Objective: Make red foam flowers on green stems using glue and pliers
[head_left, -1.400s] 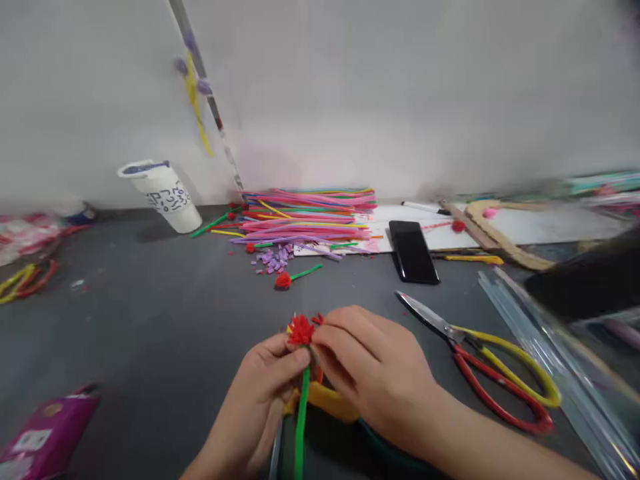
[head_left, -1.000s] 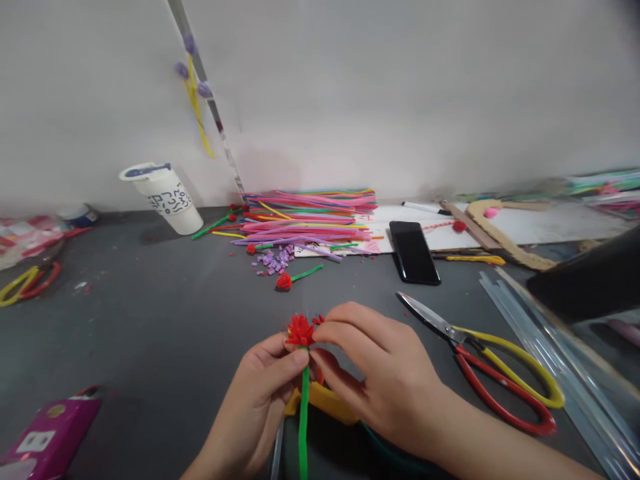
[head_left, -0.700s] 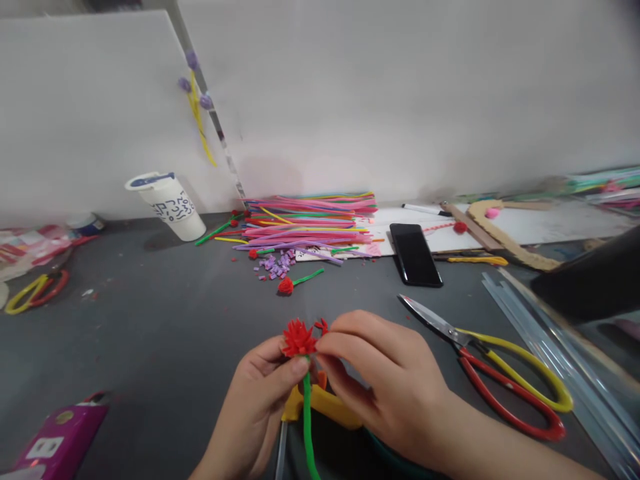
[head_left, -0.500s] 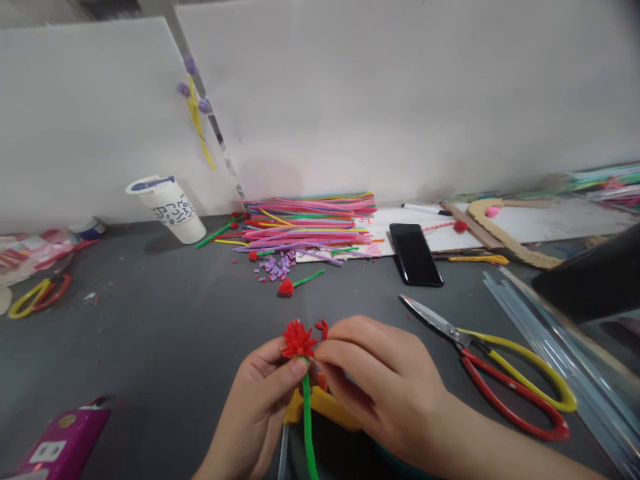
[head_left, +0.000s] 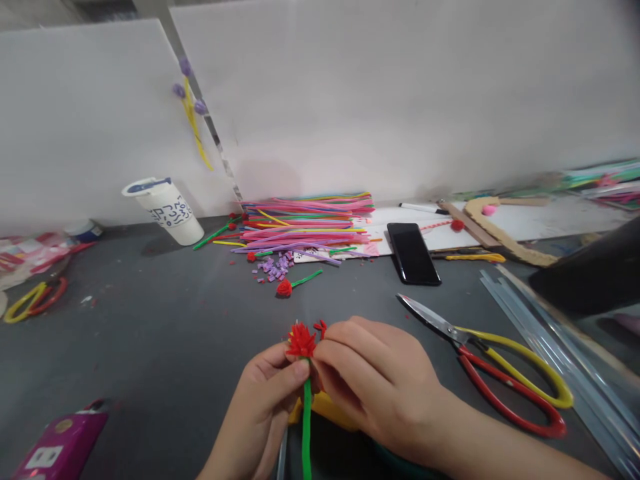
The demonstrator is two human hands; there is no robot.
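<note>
A spiky red flower (head_left: 301, 340) on a thick green stem (head_left: 307, 433) stands upright near the bottom centre. My left hand (head_left: 265, 393) pinches it just under the red head, thumb across the top of the stem. Close against the flower's right side is my right hand (head_left: 385, 380), its fingers pressed together; what they grip there is hidden. A small red piece (head_left: 321, 327) shows above my right fingertips. Beneath both hands lies a yellow object (head_left: 333, 411), partly covered.
Large scissors (head_left: 465, 337) lie right, near clear strips (head_left: 545, 340). Behind are a phone (head_left: 414, 253), colourful stems (head_left: 305, 220), a red flower (head_left: 285, 288) and purple bits (head_left: 275, 267). A cup (head_left: 173, 213), small scissors (head_left: 35, 300) and a purple box (head_left: 63, 443) stand or lie left.
The red flower has shifted slightly right and turned a little between my fingers, and its stem hangs straighter. The background has slid slightly left in the view. Both hands keep nearly the same pose.
</note>
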